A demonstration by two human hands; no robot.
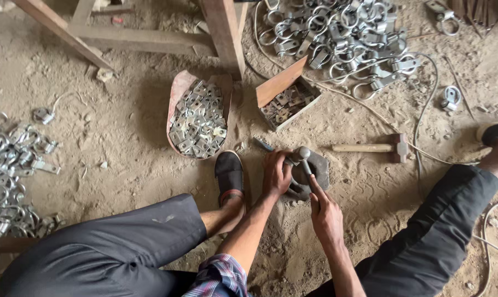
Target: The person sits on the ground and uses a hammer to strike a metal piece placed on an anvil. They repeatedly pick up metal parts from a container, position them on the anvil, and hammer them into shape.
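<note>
I sit on a dirt floor with my legs spread. My left hand (276, 175) presses down on a metal ring clamp that rests on a dark metal anvil block (318, 168). My right hand (324, 210) grips the handle of a small hammer (303, 156), whose head sits just above the block. The clamp itself is mostly hidden under my left hand's fingers.
A curved tray of small flat metal plates (198, 116) and a wooden box of similar parts (287, 103) lie ahead. Piles of finished ring clamps sit at top right (342, 38) and far left (9, 176). A second hammer (373, 147) lies to the right. Wooden table legs (224, 33) stand behind.
</note>
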